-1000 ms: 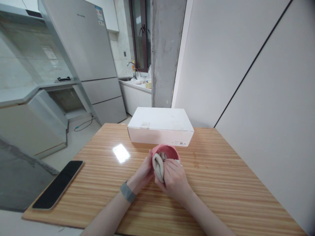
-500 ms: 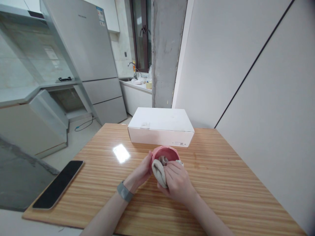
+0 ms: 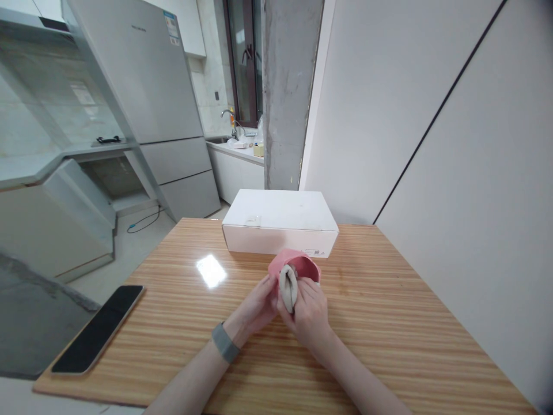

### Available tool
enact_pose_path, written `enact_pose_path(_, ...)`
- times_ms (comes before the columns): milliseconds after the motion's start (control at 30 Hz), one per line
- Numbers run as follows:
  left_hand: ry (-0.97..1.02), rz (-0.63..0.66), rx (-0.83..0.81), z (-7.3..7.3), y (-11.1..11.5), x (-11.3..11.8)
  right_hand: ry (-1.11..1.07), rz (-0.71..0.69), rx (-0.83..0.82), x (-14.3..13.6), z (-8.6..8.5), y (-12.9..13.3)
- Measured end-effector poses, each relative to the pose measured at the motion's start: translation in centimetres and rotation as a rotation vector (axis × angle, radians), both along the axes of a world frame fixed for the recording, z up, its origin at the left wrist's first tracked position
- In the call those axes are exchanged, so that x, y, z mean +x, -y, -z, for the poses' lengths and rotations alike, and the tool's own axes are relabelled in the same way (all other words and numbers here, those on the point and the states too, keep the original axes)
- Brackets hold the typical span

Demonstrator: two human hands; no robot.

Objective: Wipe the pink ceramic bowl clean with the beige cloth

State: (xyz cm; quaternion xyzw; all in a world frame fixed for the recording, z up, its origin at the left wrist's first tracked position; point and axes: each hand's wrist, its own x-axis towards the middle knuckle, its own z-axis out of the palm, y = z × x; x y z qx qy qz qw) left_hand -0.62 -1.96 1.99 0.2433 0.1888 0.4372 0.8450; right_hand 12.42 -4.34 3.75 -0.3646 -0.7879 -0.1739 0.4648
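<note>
A pink bowl [image 3: 281,259] is tilted, its opening turned toward the right, above the wooden table [image 3: 380,323]. My left hand [image 3: 258,305], with a grey band on its wrist, grips the bowl from the left side. In my right hand [image 3: 307,308] a light grey cloth [image 3: 288,288] is bunched, with a folded loop standing up at the bowl's mouth. The fingertips of my right hand are partly hidden at the bowl's rim and in the cloth.
Behind the bowl lies a closed white box [image 3: 280,210]. A dark flat tablet or phone [image 3: 99,328] rests near the table's left edge. A white wall [image 3: 453,173] runs along the right, and a fridge [image 3: 142,80] stands beyond at the left.
The bowl has turned, so more of its outer side shows at the left. My right hand and the cloth have shifted slightly left, while my left hand has moved a little right.
</note>
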Motion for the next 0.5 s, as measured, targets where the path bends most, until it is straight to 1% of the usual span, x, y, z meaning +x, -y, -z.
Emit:
enact_pose_path(133,0.005,-0.043,-0.029,0.1,-0.1,0.2,0.024,0.000,-0.053,-0.1,0.1,-0.1)
enact_pose_path(233,-0.014,-0.056,-0.025,0.2,-0.4,0.4,0.076,-0.023,-0.090,0.0,-0.3,-0.2)
enact_pose_path(400,-0.020,-0.034,0.018,0.6,-0.9,0.3,0.133,-0.092,-0.160,0.2,-1.2,-0.1)
enact_pose_path(500,-0.040,-0.061,0.027,1.0,-1.0,0.2,0.159,-0.145,-0.179,0.3,-1.6,0.0)
